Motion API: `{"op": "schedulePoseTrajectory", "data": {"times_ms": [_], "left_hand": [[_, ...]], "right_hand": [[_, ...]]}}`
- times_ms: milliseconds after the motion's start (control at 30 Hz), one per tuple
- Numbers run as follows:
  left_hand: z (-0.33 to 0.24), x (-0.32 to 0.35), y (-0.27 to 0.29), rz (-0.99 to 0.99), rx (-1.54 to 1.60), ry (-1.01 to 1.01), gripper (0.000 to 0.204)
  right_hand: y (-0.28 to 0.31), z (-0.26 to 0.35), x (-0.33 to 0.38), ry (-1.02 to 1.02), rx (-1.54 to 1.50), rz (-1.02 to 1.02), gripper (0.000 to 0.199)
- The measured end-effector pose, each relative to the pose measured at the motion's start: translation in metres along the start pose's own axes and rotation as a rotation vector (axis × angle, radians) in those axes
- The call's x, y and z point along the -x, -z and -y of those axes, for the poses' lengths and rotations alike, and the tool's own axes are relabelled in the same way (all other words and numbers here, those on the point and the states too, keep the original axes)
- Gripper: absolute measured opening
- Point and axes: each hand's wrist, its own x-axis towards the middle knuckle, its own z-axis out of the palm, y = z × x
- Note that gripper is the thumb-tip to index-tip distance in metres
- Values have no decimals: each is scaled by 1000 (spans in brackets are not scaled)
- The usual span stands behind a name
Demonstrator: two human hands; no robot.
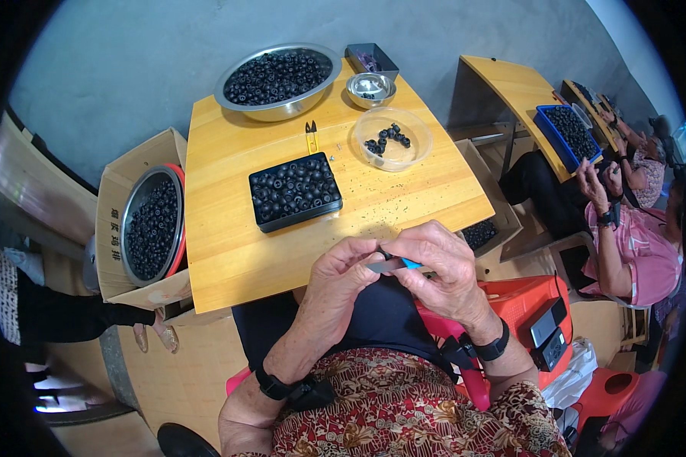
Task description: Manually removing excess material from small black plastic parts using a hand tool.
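Observation:
My left hand [341,276] pinches a small black round part [382,252], mostly hidden by the fingers, just beyond the table's near edge. Closed around the blue handle [411,263] of a small knife is my right hand [440,263]; the knife's grey blade [385,266] lies against the left fingers beside the part. Past my hands on the table is a black tray [261,226] filled with black round parts, many showing a hole. To its right, a clear plastic bowl [421,149] holds several of these parts. Yellow-handled snips [312,142] lie beyond the tray.
A large metal basin [286,110] of black parts, a small metal bowl [381,100] and a dark box [385,68] stand at the table's [221,259] far side. Left is a carton [114,259] with another basin [132,263]. Co-workers sit right, near a blue tray [560,145].

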Motion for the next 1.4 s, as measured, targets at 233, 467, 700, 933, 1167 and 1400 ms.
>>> {"op": "schedulePoseTrajectory", "data": {"times_ms": [233,467,700,933,1167,1400], "left_hand": [[-7,-3,3,-45,-23,127,19],[-5,-4,7,-40,43,122,16],[-7,-2,6,-49,84,175,18],[-7,-4,5,-106,48,272,18],[-7,-9,12,-33,168,307,22],[-11,-19,19,20,218,303,22]], "right_hand": [[-1,-7,2,-322,-313,53,22],[1,-4,0,-297,-281,99,24],[3,-4,-4,-124,-167,126,32],[-1,-4,0,-25,15,107,33],[-6,-4,-3,25,127,43,35],[-15,-16,-6,-86,8,22,33]]}}
